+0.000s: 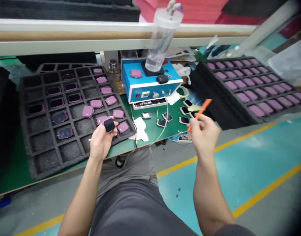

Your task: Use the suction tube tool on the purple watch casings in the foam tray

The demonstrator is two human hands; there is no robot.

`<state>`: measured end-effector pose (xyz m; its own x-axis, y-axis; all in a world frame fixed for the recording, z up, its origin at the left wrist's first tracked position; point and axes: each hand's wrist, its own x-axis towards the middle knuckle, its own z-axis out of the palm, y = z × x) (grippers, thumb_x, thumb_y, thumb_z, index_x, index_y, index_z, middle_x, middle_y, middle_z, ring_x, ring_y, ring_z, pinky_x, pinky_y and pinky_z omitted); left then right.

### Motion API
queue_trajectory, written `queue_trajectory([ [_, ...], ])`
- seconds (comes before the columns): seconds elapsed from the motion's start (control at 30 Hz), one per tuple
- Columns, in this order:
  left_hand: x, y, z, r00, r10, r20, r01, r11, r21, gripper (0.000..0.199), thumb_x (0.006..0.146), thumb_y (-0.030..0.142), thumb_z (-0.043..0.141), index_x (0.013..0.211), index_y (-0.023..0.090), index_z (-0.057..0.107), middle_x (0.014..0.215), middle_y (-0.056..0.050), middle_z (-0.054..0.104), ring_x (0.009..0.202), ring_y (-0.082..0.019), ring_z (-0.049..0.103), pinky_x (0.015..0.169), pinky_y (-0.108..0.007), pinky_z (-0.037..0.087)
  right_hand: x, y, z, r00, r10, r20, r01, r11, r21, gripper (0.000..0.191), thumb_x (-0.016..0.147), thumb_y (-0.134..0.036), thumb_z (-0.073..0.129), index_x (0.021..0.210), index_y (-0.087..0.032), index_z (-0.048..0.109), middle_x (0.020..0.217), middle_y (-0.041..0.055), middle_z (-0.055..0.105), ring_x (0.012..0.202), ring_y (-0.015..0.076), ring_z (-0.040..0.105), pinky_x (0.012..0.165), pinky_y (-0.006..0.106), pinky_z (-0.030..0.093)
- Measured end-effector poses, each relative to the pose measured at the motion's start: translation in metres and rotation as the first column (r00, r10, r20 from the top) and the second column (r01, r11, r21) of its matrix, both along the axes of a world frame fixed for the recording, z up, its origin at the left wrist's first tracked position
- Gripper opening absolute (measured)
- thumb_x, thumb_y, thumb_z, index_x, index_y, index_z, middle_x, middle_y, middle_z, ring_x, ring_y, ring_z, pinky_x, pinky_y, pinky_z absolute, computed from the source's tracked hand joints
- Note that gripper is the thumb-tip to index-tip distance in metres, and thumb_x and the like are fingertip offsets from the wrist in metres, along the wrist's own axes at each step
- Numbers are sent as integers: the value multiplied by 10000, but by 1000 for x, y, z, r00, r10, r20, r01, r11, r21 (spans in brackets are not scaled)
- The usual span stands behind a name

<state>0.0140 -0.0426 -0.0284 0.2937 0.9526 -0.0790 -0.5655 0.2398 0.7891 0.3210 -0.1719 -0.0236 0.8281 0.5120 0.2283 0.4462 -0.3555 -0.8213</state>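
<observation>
My left hand is closed on a small watch body with a square black face, held over the near right part of a dark foam tray. Purple watch cases lie in that tray, some face down, others with dark screens showing. In my right hand is a thin orange stick-like tool, gripped between thumb and fingers; its exact kind is unclear. Just beyond that hand, several silver-rimmed watch cases rest on the green mat.
A blue machine carries a clear cylinder and a purple case. White tissue lies before it, with a thin tube crossing the mat. To the right is another foam tray of purple cases. A glass bottle stands behind.
</observation>
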Motion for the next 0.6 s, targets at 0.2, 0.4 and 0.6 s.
queue_trajectory([
  [0.2,-2,-10,16,905,117,-408,-49,983,174,552,688,447,952,1118,155,764,1070,-95,804,841,-173,748,791,-260,601,20,46,13,972,187,143,-96,868,-487,285,936,-231,600,1112,-135,803,1047,230,805,1024,392,775,925,514,593],
  [0.4,20,1,10,534,476,-699,160,755,636,378,851,464,807,1158,244,794,1154,-108,805,1030,-299,777,928,-415,636,-19,85,48,873,488,5,-488,873,-2,335,929,-467,587,1113,-322,826,1065,68,833,906,287,798,831,435,648],
  [0.6,88,28,59,471,684,-557,285,480,830,274,986,291,656,1239,269,759,1100,-103,801,1007,-253,787,914,-348,636,-46,126,118,507,814,-283,-806,564,178,420,561,-385,787,916,-608,787,792,-143,816,729,308,800,662,423,626],
])
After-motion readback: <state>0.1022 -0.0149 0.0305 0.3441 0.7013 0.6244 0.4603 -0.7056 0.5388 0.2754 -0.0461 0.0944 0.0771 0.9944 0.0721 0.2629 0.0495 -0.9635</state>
